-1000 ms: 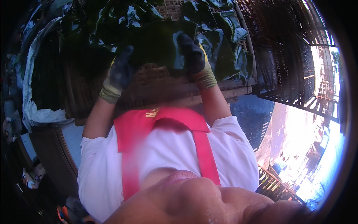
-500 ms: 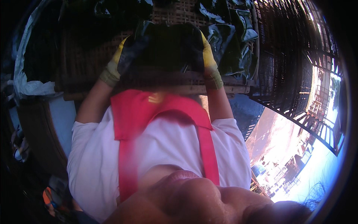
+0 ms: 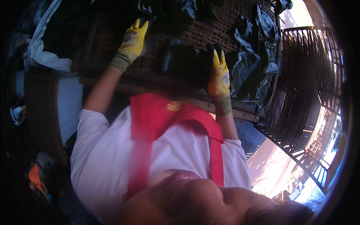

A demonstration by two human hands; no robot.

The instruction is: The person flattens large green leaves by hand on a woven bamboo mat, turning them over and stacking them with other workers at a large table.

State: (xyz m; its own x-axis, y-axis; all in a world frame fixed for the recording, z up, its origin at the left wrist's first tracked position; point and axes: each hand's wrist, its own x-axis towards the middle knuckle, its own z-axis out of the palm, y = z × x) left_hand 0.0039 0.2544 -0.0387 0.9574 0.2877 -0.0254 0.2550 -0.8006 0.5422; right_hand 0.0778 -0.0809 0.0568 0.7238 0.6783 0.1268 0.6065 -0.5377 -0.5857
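Note:
My right hand (image 3: 219,77), in a yellow glove, grips the right edge of a wet dark green sheet (image 3: 183,62) that lies on a woven bamboo tray (image 3: 210,32). My left hand (image 3: 132,42), also in a yellow glove, reaches further out with its fingers spread. Its fingertips touch the edge of a pile of dark green sheets (image 3: 168,15) at the tray's far side. More glossy sheets (image 3: 247,75) lie to the right of my right hand.
A wooden rail (image 3: 165,88) runs along the tray's near edge, just above my red apron (image 3: 157,116). Stacked dark woven racks (image 3: 303,82) stand at the right. A pale tarp (image 3: 43,52) hangs at the left.
Both hands held one dark sheet close to my chest. It now lies on the tray, and my left hand has let go and reached up to the far pile.

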